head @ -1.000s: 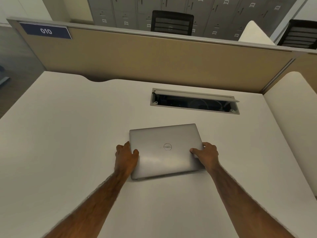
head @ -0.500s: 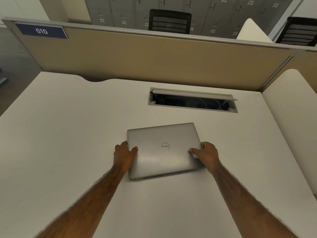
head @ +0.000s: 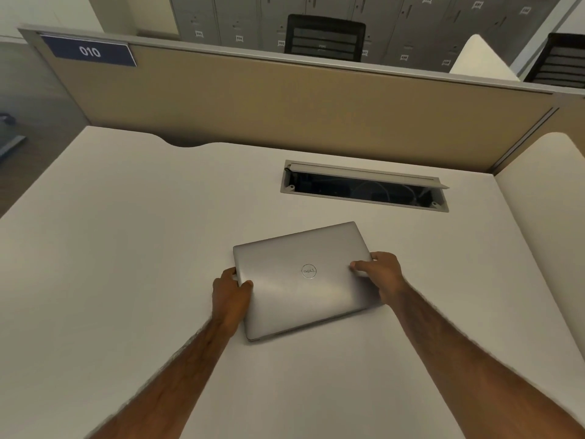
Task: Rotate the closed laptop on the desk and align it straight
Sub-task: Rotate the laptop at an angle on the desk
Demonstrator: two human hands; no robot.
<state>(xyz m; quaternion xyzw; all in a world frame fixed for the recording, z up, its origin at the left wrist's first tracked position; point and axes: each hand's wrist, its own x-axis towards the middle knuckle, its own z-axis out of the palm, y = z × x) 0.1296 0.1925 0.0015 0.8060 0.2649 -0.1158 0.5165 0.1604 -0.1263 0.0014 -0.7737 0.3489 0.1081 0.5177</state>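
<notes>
A closed silver laptop (head: 304, 280) with a round logo on its lid lies flat on the white desk (head: 126, 248), a little below the middle of the view. It sits skewed, its right side turned away from me. My left hand (head: 230, 296) grips its left edge, thumb on the lid. My right hand (head: 380, 274) grips its right edge, thumb on the lid and fingers curled around the side.
An open cable hatch (head: 364, 186) is set into the desk just beyond the laptop. A tan partition (head: 285, 106) with a blue "010" sign (head: 90, 52) closes the far edge. A white side panel (head: 544, 217) stands at the right. Black chairs and grey lockers lie behind.
The laptop has turned counterclockwise: its right side has swung away from me and its left side toward me. Both hands stayed on its edges and moved with it.
</notes>
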